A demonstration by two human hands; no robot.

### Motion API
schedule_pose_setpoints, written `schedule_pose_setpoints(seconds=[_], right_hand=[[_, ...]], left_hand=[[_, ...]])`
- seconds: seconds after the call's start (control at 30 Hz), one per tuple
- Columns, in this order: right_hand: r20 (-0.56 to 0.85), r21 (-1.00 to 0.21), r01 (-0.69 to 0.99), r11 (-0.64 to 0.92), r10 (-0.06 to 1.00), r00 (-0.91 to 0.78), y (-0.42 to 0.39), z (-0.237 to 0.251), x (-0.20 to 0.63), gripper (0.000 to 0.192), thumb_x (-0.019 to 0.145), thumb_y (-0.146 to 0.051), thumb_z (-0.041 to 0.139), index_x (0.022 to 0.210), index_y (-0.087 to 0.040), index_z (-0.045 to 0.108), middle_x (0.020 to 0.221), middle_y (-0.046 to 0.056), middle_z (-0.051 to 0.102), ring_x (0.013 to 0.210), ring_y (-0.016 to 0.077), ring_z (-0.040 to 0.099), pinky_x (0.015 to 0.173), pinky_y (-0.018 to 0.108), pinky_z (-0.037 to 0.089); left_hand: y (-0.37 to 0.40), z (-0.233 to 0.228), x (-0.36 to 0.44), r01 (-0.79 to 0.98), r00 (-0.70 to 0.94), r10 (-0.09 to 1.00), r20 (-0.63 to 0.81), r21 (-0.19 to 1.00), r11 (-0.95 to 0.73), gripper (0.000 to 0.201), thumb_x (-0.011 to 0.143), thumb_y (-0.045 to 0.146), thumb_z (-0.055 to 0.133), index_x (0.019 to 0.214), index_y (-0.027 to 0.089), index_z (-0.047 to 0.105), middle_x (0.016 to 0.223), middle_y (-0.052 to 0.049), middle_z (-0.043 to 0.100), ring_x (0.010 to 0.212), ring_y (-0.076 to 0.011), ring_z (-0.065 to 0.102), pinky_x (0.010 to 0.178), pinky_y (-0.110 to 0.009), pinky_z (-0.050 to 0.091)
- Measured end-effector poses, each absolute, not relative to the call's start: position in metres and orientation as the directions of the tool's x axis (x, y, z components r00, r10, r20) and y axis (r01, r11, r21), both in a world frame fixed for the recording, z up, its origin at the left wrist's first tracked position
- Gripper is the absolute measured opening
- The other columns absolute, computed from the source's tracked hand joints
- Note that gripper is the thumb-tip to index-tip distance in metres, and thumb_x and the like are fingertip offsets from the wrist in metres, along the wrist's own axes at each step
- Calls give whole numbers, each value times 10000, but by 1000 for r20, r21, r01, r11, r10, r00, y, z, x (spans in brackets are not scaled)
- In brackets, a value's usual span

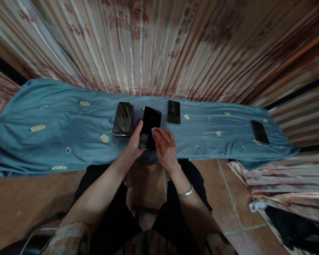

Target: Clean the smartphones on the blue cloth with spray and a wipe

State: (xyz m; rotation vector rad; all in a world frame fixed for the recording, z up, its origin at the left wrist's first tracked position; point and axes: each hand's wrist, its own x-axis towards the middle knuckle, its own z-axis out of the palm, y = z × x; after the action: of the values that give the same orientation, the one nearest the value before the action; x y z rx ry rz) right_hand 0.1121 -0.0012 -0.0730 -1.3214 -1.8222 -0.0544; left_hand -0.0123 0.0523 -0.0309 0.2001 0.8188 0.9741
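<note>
A black smartphone [152, 117] is tilted up above the cloth, its dark glossy face toward me. My left hand [135, 142] grips it by the left edge, the thumb lying along that side. At its right side, my right hand [166, 146] has the fingers pinched on a small whitish piece [153, 132], perhaps cloth or paper, against the phone's face. Most of that piece is hidden by the fingers. Just left of my left hand lies a stack of dark phones [123, 118]. Another phone [173, 112] rests flat behind my right hand.
Blue patterned cloth [202, 141] covers the long narrow table. One more phone [259, 132] lies near its right end. A pleated curtain [154, 53] hangs along the back. Below are my legs and a tiled floor [215, 184]; a dark bag-like object [295, 226] is at lower right.
</note>
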Motion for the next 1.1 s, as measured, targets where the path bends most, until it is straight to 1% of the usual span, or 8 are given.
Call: schedule_pose_setpoints(seconds=[0.1, 0.23, 0.47, 0.6, 0.77, 0.9, 1.0, 1.1], right_hand=[[644, -436, 803, 406, 764, -37, 7, -76, 116, 403, 1053, -156, 412, 1340, -174, 695, 1328, 138, 711, 1227, 241, 642, 1078, 439, 552], [626, -498, 793, 351, 778, 49, 17, -83, 120, 401, 1073, -229, 406, 1364, -172, 675, 1336, 152, 709, 1250, 254, 648, 1100, 480, 546], [605, -610, 728, 313, 777, 173, 18, -89, 121, 389, 1077, -333, 449, 1296, -152, 714, 1253, 163, 758, 1185, 260, 709, 1066, 459, 578], [589, -620, 718, 316, 792, 161, 13, -86, 120, 384, 1074, -330, 454, 1261, -139, 730, 1218, 171, 774, 1154, 264, 730, 1039, 444, 588], [528, -644, 705, 296, 839, 131, 5, -81, 115, 363, 1066, -323, 458, 1238, -165, 737, 1190, 162, 782, 1129, 268, 736, 1024, 440, 592], [510, -657, 695, 292, 851, 125, -1, -79, 111, 358, 1063, -329, 458, 1215, -177, 745, 1163, 145, 792, 1111, 257, 739, 1014, 420, 596], [503, -668, 682, 296, 856, 120, -6, -78, 109, 346, 1058, -320, 469, 1217, -179, 742, 1137, 134, 797, 1086, 247, 747, 992, 403, 604], [500, -669, 676, 309, 860, 102, -11, -78, 108, 325, 1048, -301, 492, 1217, -170, 737, 1124, 138, 796, 1058, 248, 755, 957, 393, 615]], left_hand=[[50, -34, -13, -653, 314, 799, -512, 495, 574, 440, 1062, 392, 455, 1182, 94, 756, 957, -117, 824, 892, -230, 793, 873, -331, 626], [50, -42, -12, -636, 359, 805, -473, 507, 582, 446, 1028, 442, 530, 1218, 104, 750, 986, -122, 829, 928, -260, 796, 894, -357, 629], [53, -45, -11, -650, 359, 818, -450, 508, 565, 468, 1037, 445, 517, 1241, 85, 737, 984, -123, 829, 939, -251, 796, 921, -345, 617], [55, -42, -10, -673, 322, 835, -447, 513, 533, 434, 1052, 421, 488, 1196, 109, 754, 956, -98, 829, 918, -230, 797, 895, -324, 621], [59, -40, -11, -680, 263, 858, -441, 546, 489, 387, 999, 458, 595, 1087, 125, 771, 892, -78, 821, 872, -214, 794, 849, -295, 624], [61, -38, -15, -678, 237, 858, -456, 555, 482, 370, 1019, 437, 563, 981, 127, 761, 821, -61, 804, 835, -194, 788, 819, -267, 618], [63, -35, -16, -684, 231, 864, -448, 557, 471, 371, 1026, 432, 547, 996, 127, 756, 823, -58, 803, 823, -190, 786, 815, -266, 618], [64, -33, -17, -680, 245, 862, -443, 556, 478, 455, 1048, 463, 472, 1051, 108, 757, 840, -84, 807, 828, -207, 788, 823, -293, 624]])
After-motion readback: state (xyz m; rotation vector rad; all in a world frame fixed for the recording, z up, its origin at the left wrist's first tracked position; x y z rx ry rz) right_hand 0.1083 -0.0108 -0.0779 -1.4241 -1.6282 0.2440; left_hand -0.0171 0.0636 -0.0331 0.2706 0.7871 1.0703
